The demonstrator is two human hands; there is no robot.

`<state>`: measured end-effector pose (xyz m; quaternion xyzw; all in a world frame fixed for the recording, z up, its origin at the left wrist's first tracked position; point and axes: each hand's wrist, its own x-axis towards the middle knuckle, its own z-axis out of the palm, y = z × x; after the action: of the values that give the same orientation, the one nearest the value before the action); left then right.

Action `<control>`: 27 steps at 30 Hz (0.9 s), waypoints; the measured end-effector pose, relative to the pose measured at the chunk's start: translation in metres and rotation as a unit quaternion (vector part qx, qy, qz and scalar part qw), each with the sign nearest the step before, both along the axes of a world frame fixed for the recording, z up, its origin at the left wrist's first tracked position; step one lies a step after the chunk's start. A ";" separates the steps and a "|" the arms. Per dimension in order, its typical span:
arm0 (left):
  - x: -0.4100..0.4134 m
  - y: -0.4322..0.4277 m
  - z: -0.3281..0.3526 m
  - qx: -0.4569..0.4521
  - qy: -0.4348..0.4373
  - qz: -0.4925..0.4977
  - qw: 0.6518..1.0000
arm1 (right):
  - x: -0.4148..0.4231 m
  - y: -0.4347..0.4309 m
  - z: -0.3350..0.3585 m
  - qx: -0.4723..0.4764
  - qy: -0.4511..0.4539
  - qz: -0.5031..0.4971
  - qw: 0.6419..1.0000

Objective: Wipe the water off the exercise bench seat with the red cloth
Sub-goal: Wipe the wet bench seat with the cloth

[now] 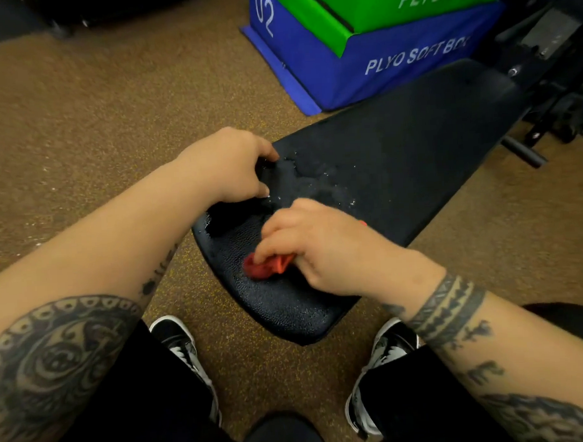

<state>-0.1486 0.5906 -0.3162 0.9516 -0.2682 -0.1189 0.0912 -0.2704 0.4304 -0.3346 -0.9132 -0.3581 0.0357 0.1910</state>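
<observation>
While its fingers curl tight and bunch a crumpled red cloth (267, 267) of soft fabric beneath them, the right hand (321, 249) presses that wad onto the near end of a black, pebble-grained padded bench seat (397, 156). A small corner of the red cloth peeks out past the knuckles at 3 o'clock of the hand.

At 11 o'clock from the cloth, the left hand (231, 166) curls its fingers and thumb round the seat's left edge, gripping the pad. Between the two hands, at 12 o'clock from the cloth, water (301, 177) lies on the seat as a glistening film with scattered bright droplets.

Both forearms are bare and carry dark, patterned tattoos. The long seat has a rounded near end and runs away toward 2 o'clock, where it meets a dark metal frame (543, 42).

Under it spreads a brown, speckled, grainy floor (95, 112). At 1 o'clock stands a blue soft-sided box (394, 72) with white lettering, and a green box (374, 6) is stacked on top. At 6 o'clock, below the seat's end, two black-and-white shoes (182, 346) rest on the floor beneath black trouser legs.
</observation>
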 end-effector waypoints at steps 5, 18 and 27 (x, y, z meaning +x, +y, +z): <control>0.000 -0.005 -0.006 0.007 0.007 -0.028 1.000 | -0.013 -0.015 -0.005 -0.002 0.060 0.062 0.996; -0.004 -0.001 -0.002 -0.014 0.002 -0.034 0.999 | -0.021 -0.081 0.026 -0.117 0.214 0.079 0.967; -0.010 -0.014 -0.005 -0.042 0.000 -0.053 0.998 | 0.021 -0.124 0.039 0.046 0.077 -0.391 0.916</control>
<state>-0.1584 0.5761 -0.3208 0.9315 -0.3228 -0.1121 0.1246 -0.2492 0.3064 -0.2956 -0.9652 0.0418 0.0118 0.2581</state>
